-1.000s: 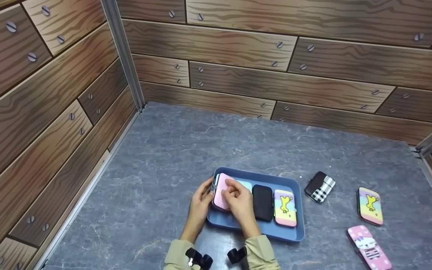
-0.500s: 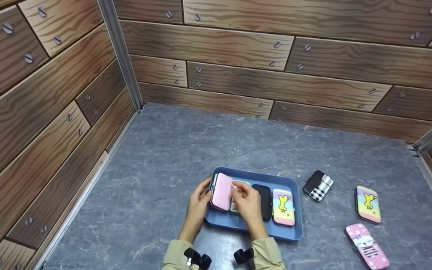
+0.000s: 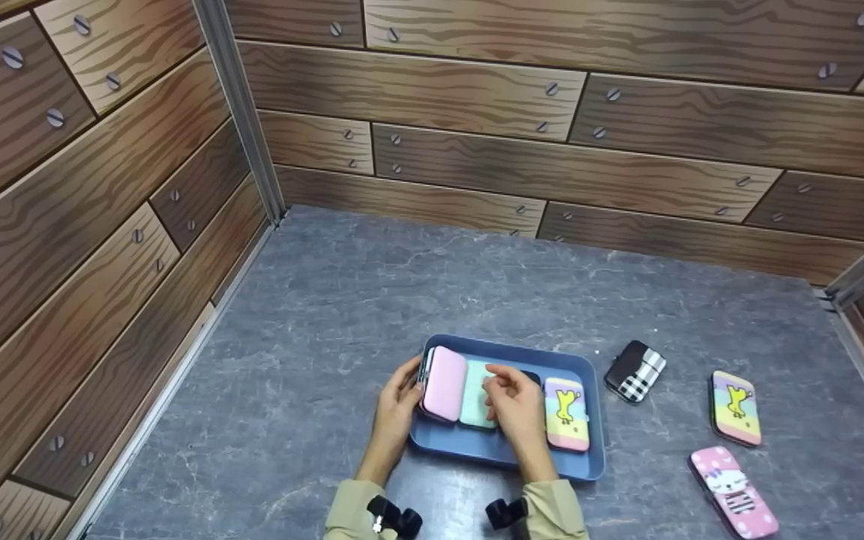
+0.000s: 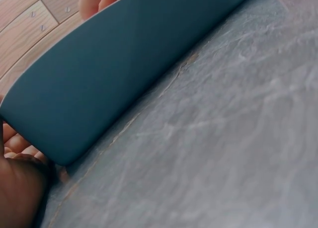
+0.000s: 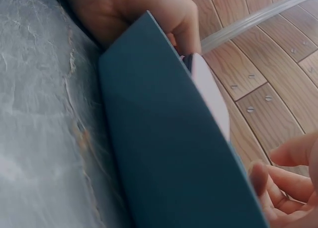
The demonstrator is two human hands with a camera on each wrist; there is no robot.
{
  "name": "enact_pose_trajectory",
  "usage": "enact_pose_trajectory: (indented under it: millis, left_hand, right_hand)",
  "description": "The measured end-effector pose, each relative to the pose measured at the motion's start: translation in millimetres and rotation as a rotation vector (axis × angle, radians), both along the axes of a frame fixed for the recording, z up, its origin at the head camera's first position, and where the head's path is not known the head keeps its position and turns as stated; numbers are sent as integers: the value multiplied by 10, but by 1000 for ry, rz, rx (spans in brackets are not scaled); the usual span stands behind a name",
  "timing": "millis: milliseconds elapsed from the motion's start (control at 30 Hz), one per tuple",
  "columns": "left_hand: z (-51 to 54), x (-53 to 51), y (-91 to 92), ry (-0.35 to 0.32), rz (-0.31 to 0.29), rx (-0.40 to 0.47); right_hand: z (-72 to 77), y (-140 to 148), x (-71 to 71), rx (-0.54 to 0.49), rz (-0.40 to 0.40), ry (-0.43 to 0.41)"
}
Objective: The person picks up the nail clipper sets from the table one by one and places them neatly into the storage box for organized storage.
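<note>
Blue tray (image 3: 507, 351) lies on the desk (image 3: 342, 300). Inside, from left to right, are a pink case (image 3: 445, 384), a mint case (image 3: 478, 386), a black case (image 3: 531, 377) mostly hidden, and a rainbow case (image 3: 566, 412).

The left hand (image 3: 396, 401) grips the tray's left end wall, thumb over the rim beside the pink case. The right hand (image 3: 516, 401) is above the mint and black cases, fingers loosely bent and holding nothing; contact with either cannot be determined.

Principal hazard: in the right wrist view the pink case stands above the rim, its support concealed. In my judgement, thumb pressure or a jolt to the tray could make it slide onto the mint case. Secondary hazard: lowering the right knuckles carelessly could push the black case against the rainbow case.
</note>
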State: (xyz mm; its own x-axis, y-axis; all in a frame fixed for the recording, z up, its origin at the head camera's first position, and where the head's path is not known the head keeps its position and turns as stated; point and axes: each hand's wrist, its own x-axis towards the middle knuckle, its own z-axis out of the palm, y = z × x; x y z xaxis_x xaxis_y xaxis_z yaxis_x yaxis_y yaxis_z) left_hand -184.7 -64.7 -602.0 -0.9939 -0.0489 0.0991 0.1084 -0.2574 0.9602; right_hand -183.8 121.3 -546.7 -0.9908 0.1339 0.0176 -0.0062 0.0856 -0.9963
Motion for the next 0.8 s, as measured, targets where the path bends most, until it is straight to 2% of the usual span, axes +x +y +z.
enact_pose_trajectory:
  millis: [167, 400, 600, 800]
  left_hand:
    - [-12, -10, 1, -6, 0, -7]
    - [-8, -18, -5, -11, 1, -20]
    - [-2, -11, -6, -22, -1, -8]
    - [-1, -3, 0, -17, 3, -5]
  right_hand:
    - [10, 125, 8, -18, -18, 14]
    - [105, 329, 27, -16, -69, 61]
    - [162, 525, 68, -79, -116, 69]
    - [161, 762, 85, -99, -199, 44]
